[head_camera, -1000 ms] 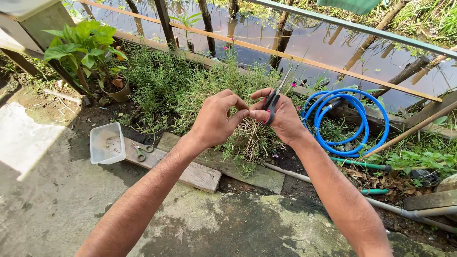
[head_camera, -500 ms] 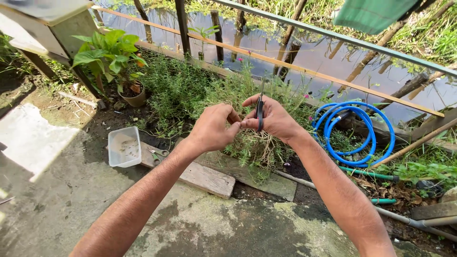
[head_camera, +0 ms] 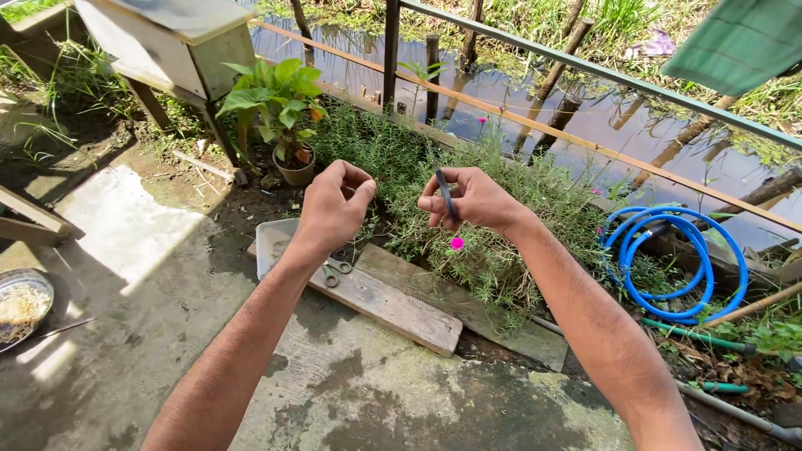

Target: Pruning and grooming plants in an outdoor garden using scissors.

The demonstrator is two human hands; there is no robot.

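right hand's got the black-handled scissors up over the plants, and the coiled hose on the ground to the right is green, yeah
Not quite. The head view shows the right hand holding the black-handled scissors over the plants, but the coiled hose on the ground to the right is blue, not green.

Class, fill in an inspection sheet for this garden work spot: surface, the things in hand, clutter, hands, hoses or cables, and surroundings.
Surface: stained concrete floor, partly sunlit.
Things in hand: dark-handled scissors in the right hand; anything pinched by the left is too small to tell.
Clutter: wooden plank, small scissors lying on it, white plastic tub, metal dish at the left edge.
Hands: left hand with fingers curled; right hand closed in a grip on the scissors.
Hoses: coiled blue hose; green hose on the ground.
Surroundings: potted plant, low herb bed with a pink flower, railing, water behind it.
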